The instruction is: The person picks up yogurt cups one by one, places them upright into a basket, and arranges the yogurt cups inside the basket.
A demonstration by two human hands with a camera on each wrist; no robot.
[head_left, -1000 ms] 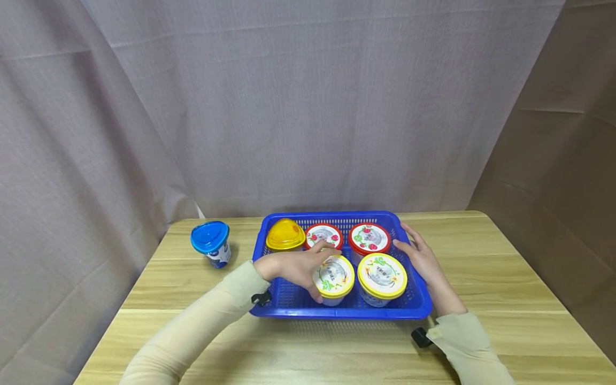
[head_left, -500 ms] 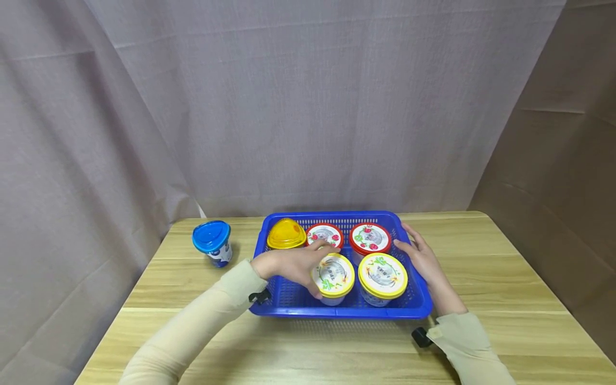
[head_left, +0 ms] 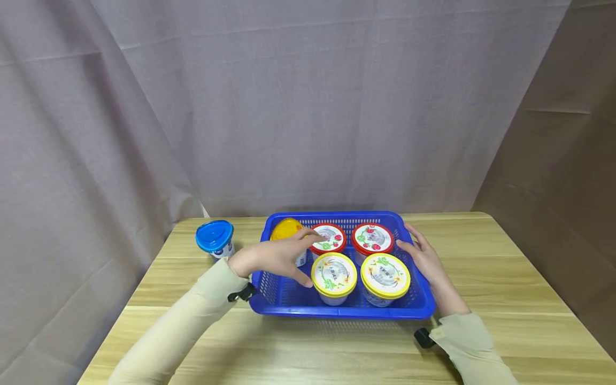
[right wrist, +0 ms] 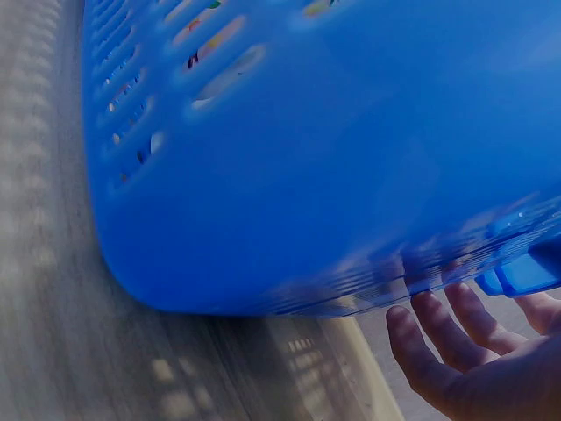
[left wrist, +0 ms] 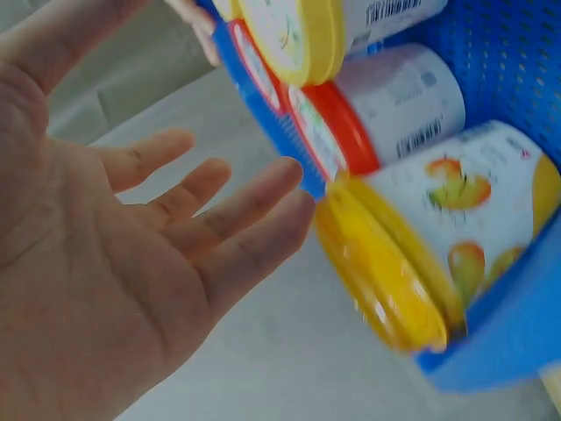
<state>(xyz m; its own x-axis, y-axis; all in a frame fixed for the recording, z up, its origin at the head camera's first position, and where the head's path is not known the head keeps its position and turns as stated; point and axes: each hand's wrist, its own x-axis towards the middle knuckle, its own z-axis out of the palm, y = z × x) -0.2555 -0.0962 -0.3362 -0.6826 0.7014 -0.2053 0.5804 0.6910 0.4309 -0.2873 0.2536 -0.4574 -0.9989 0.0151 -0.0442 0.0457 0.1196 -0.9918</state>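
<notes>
A blue plastic basket (head_left: 308, 311) holds several lidded tubs. Two have round red lids with berry prints: a left red-lidded tub (head_left: 332, 241) and a right one (head_left: 372, 239). In front stand a left yellow-lidded tub (head_left: 334, 275) and a right yellow-lidded tub (head_left: 385, 276). A cup with a rounded-triangular yellow lid (left wrist: 386, 272) is at back left, partly behind my left hand (head_left: 276, 259). That hand hovers over the basket's left part, fingers spread, palm holding nothing, thumb tip beside the left yellow-lidded tub. My right hand (head_left: 428, 264) holds the basket's right side, thumb over the rim.
On the wooden table (head_left: 481, 267), left of the basket, stands a cup with a blue lid (head_left: 214, 237). A grey curtain (head_left: 308, 107) hangs behind the table, and a brown cloth (head_left: 553, 187) is at the right.
My left hand has let go of the left yellow-lidded tub and drawn back to the left, now partly covering the yellow triangular-lidded cup. The right hand keeps its place on the basket.
</notes>
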